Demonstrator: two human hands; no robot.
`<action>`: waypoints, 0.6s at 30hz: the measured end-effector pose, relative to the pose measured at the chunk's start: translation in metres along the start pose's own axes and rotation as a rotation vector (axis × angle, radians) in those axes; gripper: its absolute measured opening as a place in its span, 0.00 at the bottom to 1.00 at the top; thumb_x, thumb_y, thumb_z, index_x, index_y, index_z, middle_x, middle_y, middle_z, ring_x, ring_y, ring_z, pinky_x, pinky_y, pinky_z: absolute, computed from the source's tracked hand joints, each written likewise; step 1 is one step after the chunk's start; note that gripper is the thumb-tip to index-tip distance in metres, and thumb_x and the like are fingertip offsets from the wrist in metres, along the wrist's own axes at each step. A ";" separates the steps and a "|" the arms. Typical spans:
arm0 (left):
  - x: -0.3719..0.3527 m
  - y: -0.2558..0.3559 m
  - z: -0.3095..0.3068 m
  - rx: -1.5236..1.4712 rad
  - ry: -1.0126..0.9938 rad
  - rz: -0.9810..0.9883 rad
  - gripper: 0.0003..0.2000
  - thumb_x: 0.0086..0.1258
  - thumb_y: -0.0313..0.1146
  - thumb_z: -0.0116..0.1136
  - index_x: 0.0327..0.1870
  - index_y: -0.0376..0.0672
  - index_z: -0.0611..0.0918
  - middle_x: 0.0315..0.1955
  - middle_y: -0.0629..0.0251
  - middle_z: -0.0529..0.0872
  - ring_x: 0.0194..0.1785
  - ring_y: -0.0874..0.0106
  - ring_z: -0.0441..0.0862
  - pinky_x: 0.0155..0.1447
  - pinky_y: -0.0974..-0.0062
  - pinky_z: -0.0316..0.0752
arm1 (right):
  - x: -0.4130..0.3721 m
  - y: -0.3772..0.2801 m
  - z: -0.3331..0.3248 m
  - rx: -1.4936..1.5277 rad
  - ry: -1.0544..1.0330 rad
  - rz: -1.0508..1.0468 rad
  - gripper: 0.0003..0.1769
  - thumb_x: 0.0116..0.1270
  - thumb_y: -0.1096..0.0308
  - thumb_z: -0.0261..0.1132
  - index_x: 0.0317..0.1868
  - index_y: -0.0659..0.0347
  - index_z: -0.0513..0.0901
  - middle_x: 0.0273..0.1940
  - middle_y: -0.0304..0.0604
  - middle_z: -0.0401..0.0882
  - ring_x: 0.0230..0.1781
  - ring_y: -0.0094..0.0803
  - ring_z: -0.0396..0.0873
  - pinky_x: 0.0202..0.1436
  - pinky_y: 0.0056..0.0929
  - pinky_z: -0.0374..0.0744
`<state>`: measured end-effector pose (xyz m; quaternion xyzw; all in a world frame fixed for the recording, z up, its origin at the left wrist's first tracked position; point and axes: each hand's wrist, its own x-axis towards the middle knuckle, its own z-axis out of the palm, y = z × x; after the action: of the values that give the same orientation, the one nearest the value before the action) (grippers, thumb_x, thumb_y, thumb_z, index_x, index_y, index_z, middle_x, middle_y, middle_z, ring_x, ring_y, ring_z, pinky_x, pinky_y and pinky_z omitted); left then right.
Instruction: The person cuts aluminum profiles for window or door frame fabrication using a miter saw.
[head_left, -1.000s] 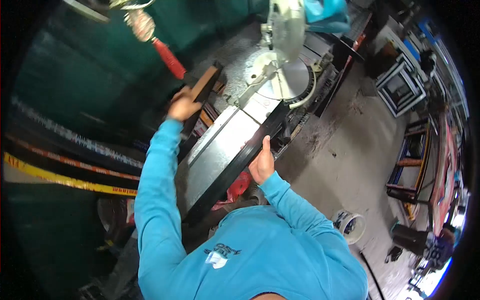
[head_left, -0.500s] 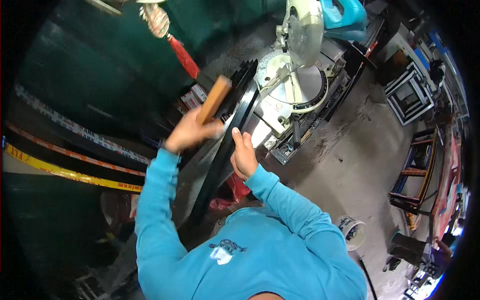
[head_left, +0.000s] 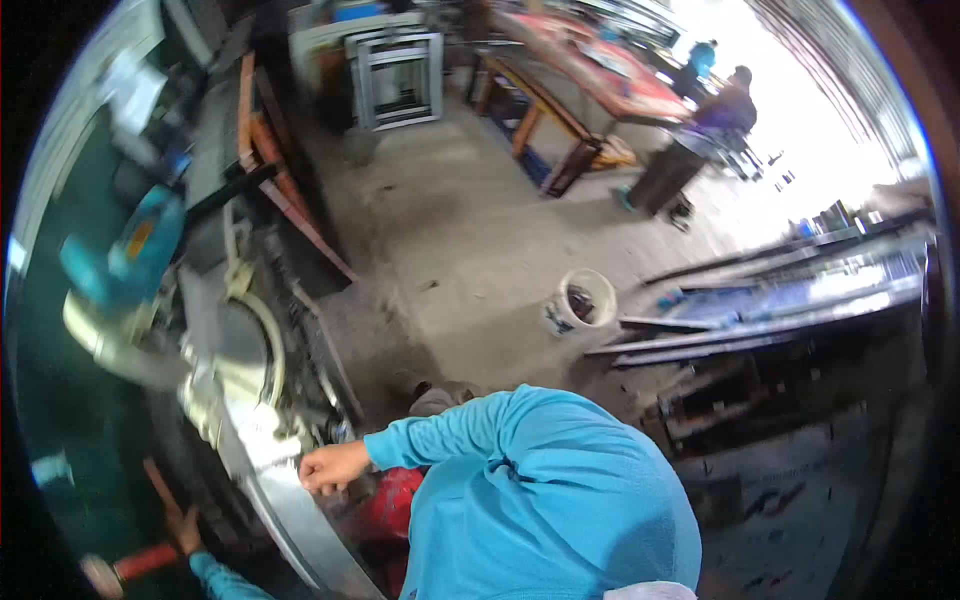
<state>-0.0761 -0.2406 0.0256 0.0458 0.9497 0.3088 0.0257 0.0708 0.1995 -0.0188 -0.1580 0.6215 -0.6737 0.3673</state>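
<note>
My left hand (head_left: 185,532), low at the left and blurred, is closed around a brown piece of wood (head_left: 160,485). A red tassel (head_left: 147,562) hangs beside it. My right hand (head_left: 335,467) has its fingers curled in at the right edge of a long, shiny grey strip (head_left: 300,530). Its fingertips are hidden, so what they grip cannot be seen. The strip runs up to a mitre saw (head_left: 235,350) with a teal motor housing (head_left: 125,245).
On the floor stands a white bucket (head_left: 582,302) with things inside. Beyond are pale frames (head_left: 398,75), a red-topped table (head_left: 600,75) and a person (head_left: 700,135) beside it. Long strips (head_left: 780,305) are stacked at right. A red thing (head_left: 390,505) lies near my body.
The view has swung right, bringing the saw to the left and showing more of the workshop floor. My left hand, with the wood, now appears at lower left, farther from my right hand.
</note>
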 end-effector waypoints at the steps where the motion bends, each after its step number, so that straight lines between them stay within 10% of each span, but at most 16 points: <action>1: 0.034 -0.068 0.007 0.263 -0.057 -0.364 0.43 0.62 0.33 0.70 0.79 0.34 0.63 0.76 0.47 0.70 0.77 0.55 0.67 0.80 0.64 0.58 | -0.017 -0.004 -0.026 0.066 0.144 0.067 0.22 0.79 0.49 0.61 0.60 0.56 0.77 0.49 0.36 0.82 0.44 0.26 0.83 0.43 0.31 0.84; 6: 0.081 -0.074 0.037 0.372 -0.161 -0.228 0.41 0.65 0.33 0.70 0.79 0.35 0.65 0.76 0.49 0.70 0.79 0.57 0.65 0.82 0.63 0.55 | -0.068 -0.003 -0.181 0.108 0.601 -0.026 0.18 0.76 0.53 0.65 0.55 0.57 0.83 0.47 0.39 0.85 0.41 0.26 0.83 0.39 0.28 0.82; 7: 0.070 -0.063 0.049 -0.091 -0.102 0.121 0.37 0.69 0.32 0.68 0.79 0.37 0.65 0.79 0.54 0.66 0.81 0.59 0.62 0.84 0.63 0.52 | -0.079 -0.016 -0.209 0.019 0.712 -0.151 0.16 0.75 0.52 0.66 0.50 0.57 0.85 0.45 0.39 0.85 0.41 0.26 0.84 0.43 0.32 0.84; 11: 0.070 -0.126 0.038 -0.162 -0.072 -0.181 0.36 0.76 0.36 0.63 0.81 0.39 0.61 0.82 0.56 0.60 0.83 0.66 0.56 0.85 0.67 0.48 | -0.061 -0.070 -0.345 -0.519 1.020 -0.035 0.19 0.73 0.52 0.66 0.50 0.61 0.85 0.43 0.52 0.86 0.46 0.48 0.86 0.53 0.45 0.82; 15: 0.000 -0.040 -0.011 0.139 0.125 -0.655 0.34 0.73 0.41 0.66 0.76 0.38 0.69 0.66 0.54 0.78 0.61 0.59 0.78 0.66 0.58 0.71 | 0.022 -0.120 -0.468 -0.834 1.207 -0.507 0.17 0.66 0.65 0.72 0.50 0.62 0.78 0.48 0.52 0.80 0.53 0.54 0.79 0.60 0.46 0.77; 18: -0.061 0.046 -0.004 0.214 0.359 -0.502 0.29 0.73 0.43 0.65 0.69 0.37 0.74 0.49 0.61 0.83 0.44 0.66 0.80 0.53 0.61 0.75 | 0.089 -0.178 -0.504 -1.217 1.207 -0.457 0.31 0.62 0.59 0.76 0.61 0.60 0.74 0.61 0.51 0.73 0.63 0.53 0.71 0.65 0.52 0.73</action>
<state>-0.0129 -0.2121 0.0572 -0.2425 0.9478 0.1943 -0.0715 -0.3805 0.4945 0.0402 -0.0640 0.9132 -0.2516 -0.3141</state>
